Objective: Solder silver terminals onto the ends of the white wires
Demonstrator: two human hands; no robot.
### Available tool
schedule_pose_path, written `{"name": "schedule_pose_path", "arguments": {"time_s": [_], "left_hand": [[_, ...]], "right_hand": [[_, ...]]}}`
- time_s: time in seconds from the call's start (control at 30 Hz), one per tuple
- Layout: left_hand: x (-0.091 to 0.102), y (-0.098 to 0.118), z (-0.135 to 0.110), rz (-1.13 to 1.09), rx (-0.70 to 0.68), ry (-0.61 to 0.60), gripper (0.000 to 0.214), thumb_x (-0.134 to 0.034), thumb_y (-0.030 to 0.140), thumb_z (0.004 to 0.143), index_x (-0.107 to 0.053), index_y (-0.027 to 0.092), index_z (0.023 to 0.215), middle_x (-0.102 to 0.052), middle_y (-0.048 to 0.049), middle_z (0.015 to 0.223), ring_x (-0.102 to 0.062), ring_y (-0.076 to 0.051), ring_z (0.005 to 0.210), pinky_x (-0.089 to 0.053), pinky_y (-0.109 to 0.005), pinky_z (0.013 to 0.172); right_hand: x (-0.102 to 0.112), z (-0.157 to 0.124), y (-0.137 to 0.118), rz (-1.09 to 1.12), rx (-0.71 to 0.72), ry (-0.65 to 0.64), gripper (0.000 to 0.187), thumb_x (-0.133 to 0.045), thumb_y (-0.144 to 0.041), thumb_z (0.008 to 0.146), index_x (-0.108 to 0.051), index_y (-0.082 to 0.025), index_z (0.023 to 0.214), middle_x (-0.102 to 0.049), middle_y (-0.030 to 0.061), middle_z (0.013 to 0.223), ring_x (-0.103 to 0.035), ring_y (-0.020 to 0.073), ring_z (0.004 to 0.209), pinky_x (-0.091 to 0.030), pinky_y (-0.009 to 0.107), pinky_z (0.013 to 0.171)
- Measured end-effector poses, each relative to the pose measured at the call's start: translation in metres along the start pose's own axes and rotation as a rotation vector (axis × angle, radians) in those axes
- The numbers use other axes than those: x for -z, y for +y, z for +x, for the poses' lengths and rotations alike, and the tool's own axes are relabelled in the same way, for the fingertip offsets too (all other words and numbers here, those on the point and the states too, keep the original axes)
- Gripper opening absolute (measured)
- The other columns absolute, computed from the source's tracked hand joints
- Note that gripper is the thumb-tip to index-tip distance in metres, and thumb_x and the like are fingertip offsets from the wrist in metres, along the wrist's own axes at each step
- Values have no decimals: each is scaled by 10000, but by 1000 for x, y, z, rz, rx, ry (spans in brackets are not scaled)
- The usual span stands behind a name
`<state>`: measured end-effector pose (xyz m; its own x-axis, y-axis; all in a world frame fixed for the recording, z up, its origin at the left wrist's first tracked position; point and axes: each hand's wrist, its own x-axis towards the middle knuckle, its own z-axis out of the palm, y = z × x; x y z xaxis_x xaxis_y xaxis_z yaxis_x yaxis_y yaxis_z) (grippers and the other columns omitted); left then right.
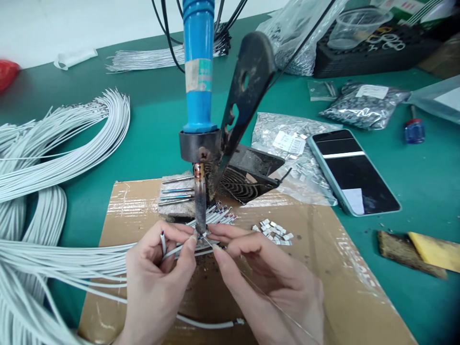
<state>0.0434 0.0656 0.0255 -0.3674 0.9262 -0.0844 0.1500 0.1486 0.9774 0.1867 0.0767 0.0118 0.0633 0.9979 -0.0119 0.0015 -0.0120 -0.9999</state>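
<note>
A white wire point(175, 250) is pinched between thumb and forefinger of the left hand point(158, 275), with the remaining fingers curled under it. A fine solder strand point(276, 306) is pinched at the fingertips of the right hand point(268, 275), which is likewise closed narrowly. Both sets of fingertips are brought together under the tip of the soldering iron point(199, 72), which is fixed upright in a dark metal stand point(249, 81) with its blue handle uppermost.

The wire's long axis runs roughly left to right across the cardboard sheet point(345, 273), so that its stripped end is pointed toward the iron's tip from the left. The strand is led up to the same spot from the lower right. Neither hand is clearly nearer, and both lie just beside the tip.

A second wire end (tipped with colour) is seen standing up between the left fingers. Whether wire, strand and tip are actually touching cannot be made out, as the meeting point is hidden by the fingertips. The strand is lost against the cardboard near the lower edge.

Behind the tip, a row of wire ends point(221, 214) is laid out, with small white connectors point(275, 231) to the right. Large wire bundles point(53, 158) are spread over the green bench point(151, 124) at left, and a phone point(354, 172) lies at right.
</note>
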Motion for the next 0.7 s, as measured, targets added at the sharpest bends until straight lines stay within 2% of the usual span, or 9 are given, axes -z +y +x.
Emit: {"name": "schedule_pose_path", "arguments": {"time_s": [0.23,0.47,0.6,0.7], "left_hand": [[0,-1,2,-49,31,-25,186,-756,88,879,-721,213,746,-787,30,798,-736,-92,713,-576,-113,702],[2,-2,1,-56,34,-32,170,-761,106,883,-726,210,753,-787,13,796,-725,-109,707,-583,-138,691],[2,-2,1,-37,23,-23,178,-755,100,886,-731,220,757,-789,24,813,-726,-99,717,-575,-123,698],[3,-1,1,-31,15,-20,180,-761,98,879,-733,218,748,-789,21,819,-732,-101,723,-575,-122,695]], "right_hand": [[3,0,1,-13,-2,-43,176,-737,-180,900,-698,-250,743,-857,41,1052,-826,218,993,-638,279,894],[0,0,1,-1,-15,-7,173,-752,-194,880,-706,-238,719,-859,78,1031,-830,254,972,-659,319,874],[-2,-1,0,-1,-16,38,178,-756,-201,869,-702,-244,705,-857,66,1021,-826,242,951,-648,314,886],[-1,0,0,-25,0,-4,175,-754,-187,873,-703,-252,720,-858,34,1042,-826,217,962,-637,284,889]]}}
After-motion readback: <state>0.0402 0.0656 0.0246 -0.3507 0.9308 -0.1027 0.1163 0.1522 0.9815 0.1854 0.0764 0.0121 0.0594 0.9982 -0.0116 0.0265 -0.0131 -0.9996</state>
